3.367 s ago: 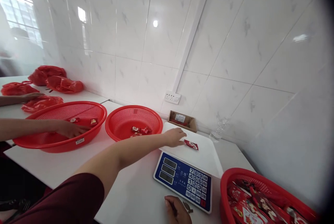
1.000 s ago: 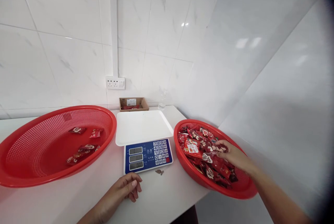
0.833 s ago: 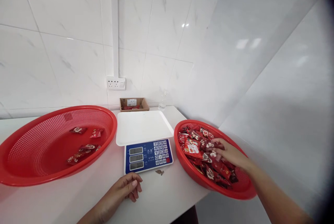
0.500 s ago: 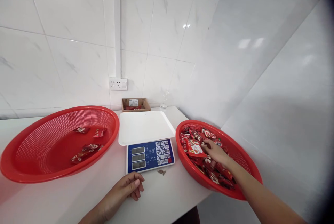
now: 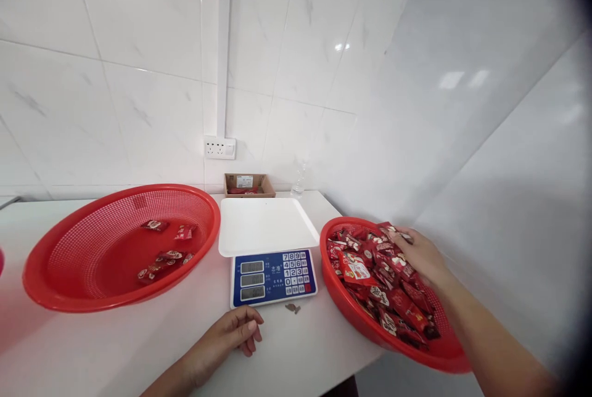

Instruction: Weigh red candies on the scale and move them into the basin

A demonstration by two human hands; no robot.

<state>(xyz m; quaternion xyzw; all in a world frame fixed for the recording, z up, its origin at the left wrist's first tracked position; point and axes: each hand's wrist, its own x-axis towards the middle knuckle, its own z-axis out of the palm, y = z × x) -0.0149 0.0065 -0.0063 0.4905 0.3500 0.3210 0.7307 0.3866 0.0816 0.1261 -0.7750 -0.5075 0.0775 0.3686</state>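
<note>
Since the view has swung to the right over the last seconds, the white desk is now seen as far as its right edge. Toward its left edge a wide red mesh basket is set, with a few loose snack packets scattered on its bottom. At the right edge a smaller red basket is placed, partly overhanging the near right corner and filled with a heap of packets. Between the two baskets an electronic scale is stood, its white pan toward the back edge.

The right hand has been shifted from the middle of the heap to the basket's far rim, where its fingers are laid over the packets; whether any is gripped cannot be told. Nothing is seen lifted clear of the heap, so the picking through it is judged to be still in hand.

The left hand is kept resting on the desk just in front of the scale, loosely curled and holding nothing. A small cardboard box is stood at the back edge, and a tiny brown scrap is left beside the keypad.
</note>
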